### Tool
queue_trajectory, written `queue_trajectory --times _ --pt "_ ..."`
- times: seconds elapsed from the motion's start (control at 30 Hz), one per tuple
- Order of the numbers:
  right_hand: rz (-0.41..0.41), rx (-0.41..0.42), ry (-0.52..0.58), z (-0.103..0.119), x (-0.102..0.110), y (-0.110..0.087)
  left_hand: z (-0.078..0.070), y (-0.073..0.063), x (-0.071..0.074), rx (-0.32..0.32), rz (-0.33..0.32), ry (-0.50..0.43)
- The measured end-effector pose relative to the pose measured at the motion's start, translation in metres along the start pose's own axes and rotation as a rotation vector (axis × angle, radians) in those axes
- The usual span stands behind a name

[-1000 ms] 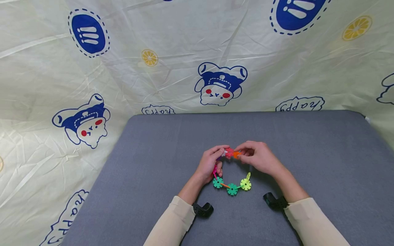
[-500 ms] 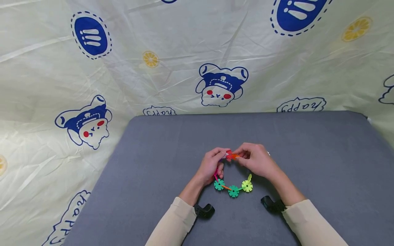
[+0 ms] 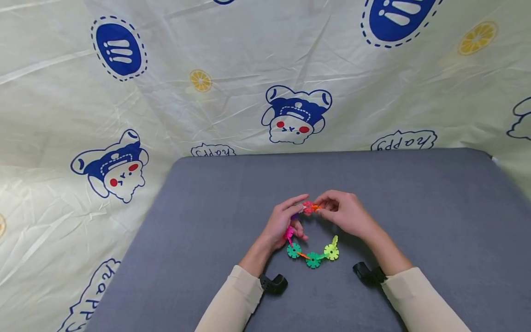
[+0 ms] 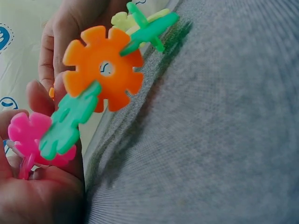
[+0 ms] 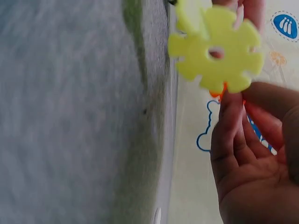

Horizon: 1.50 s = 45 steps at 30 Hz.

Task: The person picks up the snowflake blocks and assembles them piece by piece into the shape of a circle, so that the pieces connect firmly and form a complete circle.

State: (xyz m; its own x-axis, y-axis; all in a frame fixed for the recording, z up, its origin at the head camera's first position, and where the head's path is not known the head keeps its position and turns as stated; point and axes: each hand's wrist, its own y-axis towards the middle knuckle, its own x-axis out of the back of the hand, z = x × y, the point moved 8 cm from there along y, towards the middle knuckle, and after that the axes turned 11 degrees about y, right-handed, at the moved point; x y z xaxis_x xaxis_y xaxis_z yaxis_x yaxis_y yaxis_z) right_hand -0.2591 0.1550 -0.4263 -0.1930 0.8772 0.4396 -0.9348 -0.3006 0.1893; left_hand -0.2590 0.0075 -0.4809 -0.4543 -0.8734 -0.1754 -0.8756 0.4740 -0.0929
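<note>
A chain of slotted plastic snowflake discs curves between my hands in the head view. My left hand [image 3: 282, 226] holds its left side, around a pink disc [image 3: 289, 233] and a purple one, partly covered by the fingers. At the top, my right hand [image 3: 346, 213] pinches an orange disc [image 3: 316, 208] against a red disc [image 3: 308, 207]. The lower part hangs in a bow: green discs [image 3: 313, 260] joined by an orange disc [image 4: 84, 60], ending in yellow-green discs [image 3: 331, 251]. In the right wrist view a yellow disc [image 5: 229, 35] hides part of the right fingertips.
Beneath the hands lies a grey cloth-covered table [image 3: 232, 198]. A pale printed sheet [image 3: 232, 41] hangs behind it and down its left side. Each wrist bears a black camera mount, the left one [image 3: 274, 284] close over the table.
The left index finger has straightened and lifted off the red disc, and the lower left fingers have spread. The orange disc in my right fingers has turned more edge-on.
</note>
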Motion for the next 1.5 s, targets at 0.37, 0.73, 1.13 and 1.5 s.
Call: queue_trajectory --times 0.37,0.73,1.13,1.5 --pt "-0.083 -0.138 -0.206 -0.019 0.043 -0.006 -0.003 0.000 0.007 -0.054 -0.095 -0.035" --pt "0.036 -0.225 -0.381 -0.043 0.061 -0.014 -0.004 -0.001 0.013 -0.040 -0.146 -0.043" --pt "0.042 -0.263 -0.179 -0.048 0.055 -0.015 -0.001 -0.001 0.015 -0.006 -0.207 -0.055" --pt "0.046 -0.318 0.326 -0.039 0.026 -0.007 0.003 0.000 0.014 0.029 -0.191 -0.120"
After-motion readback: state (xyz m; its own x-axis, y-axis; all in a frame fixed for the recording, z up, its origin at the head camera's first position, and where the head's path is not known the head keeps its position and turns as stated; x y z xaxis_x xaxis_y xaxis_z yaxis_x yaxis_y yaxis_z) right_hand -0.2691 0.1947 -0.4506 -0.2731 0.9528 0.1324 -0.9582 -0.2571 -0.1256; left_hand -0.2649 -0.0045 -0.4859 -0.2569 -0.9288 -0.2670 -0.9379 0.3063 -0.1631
